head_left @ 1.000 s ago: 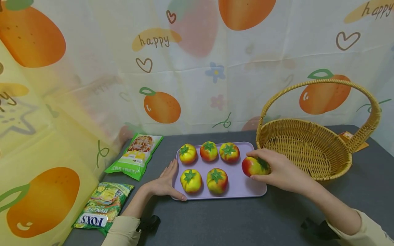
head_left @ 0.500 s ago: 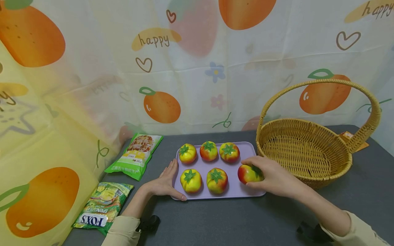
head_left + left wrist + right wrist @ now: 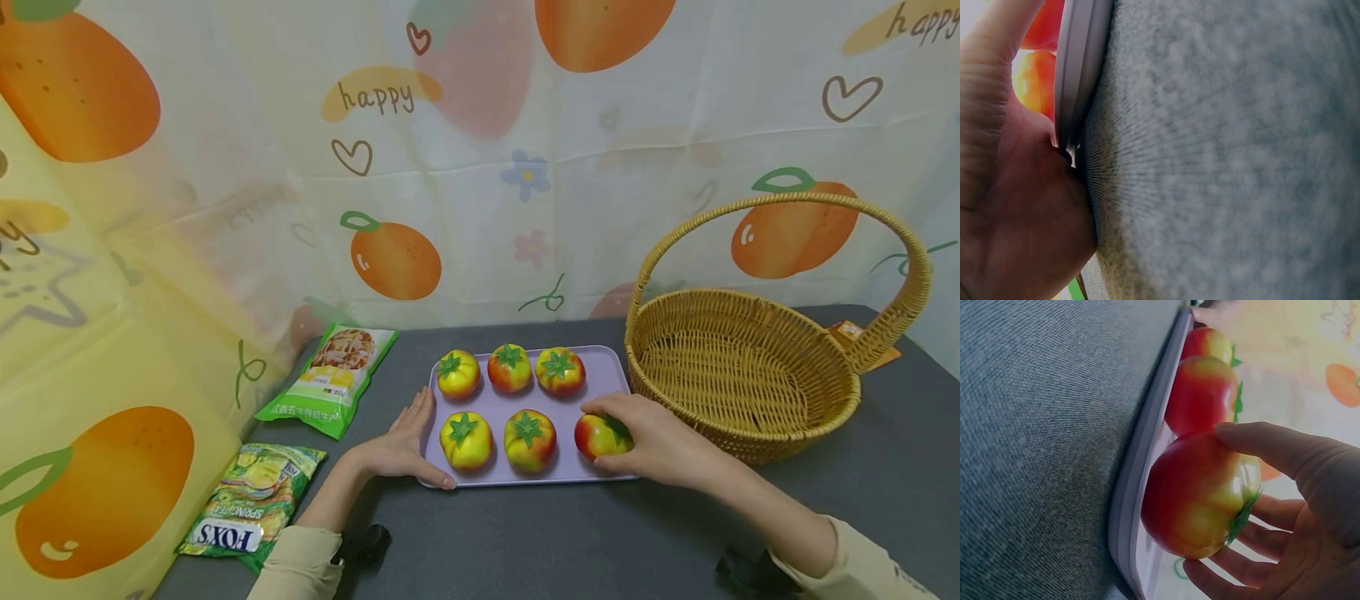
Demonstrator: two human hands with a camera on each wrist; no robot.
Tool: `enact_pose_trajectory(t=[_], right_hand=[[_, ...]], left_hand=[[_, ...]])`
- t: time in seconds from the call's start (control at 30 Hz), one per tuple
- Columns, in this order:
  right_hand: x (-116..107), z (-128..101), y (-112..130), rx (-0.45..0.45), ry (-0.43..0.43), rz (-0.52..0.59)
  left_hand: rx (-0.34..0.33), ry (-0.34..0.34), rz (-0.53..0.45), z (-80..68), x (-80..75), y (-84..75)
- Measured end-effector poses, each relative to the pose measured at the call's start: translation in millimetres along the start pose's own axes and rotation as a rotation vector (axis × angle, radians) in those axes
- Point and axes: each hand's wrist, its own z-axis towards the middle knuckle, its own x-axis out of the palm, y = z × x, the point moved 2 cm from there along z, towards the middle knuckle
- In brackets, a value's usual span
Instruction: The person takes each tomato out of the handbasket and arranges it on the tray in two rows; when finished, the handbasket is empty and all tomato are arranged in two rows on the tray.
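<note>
Right hand (image 3: 660,442) curled around red-yellow tomato (image 3: 597,436), thumb and fingers gripping it; tomato rests on lilac tray (image 3: 600,377), front row, near tray's right edge. Left hand (image 3: 405,446) flat, fingers straight, pressing tray's left edge. Five more tomatoes (image 3: 510,367) between both hands. Wicker basket (image 3: 750,367) just behind right hand. Two snack bags (image 3: 333,379) left of left hand.

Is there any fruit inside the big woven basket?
No, the tan wicker basket holds nothing, and all six red-and-yellow toy tomatoes sit on the lilac plastic tray.
</note>
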Motion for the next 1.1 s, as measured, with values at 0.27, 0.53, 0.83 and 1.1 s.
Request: enact_pose_trajectory(t=[0.27,0.53,0.83,1.1], right_hand=[[4,0,-1,-0.014,-0.005,-0.019],[6,0,-1,-0.012,-0.015,-0.033],[8,1,-1,-0.02,-0.023,-0.044],[12,1,-1,-0.04,-0.037,-0.044]], left_hand=[[-0.007,0.001,-0.003,-1.4,0.0,-1.0],[-0.008,0.0,-0.006,-1.8,0.6,-0.4],[-0.009,0.002,-0.002,-1.0,0.4,-0.5],[-0.012,-0.002,-0.008,-0.1,0.1,-0.3]])
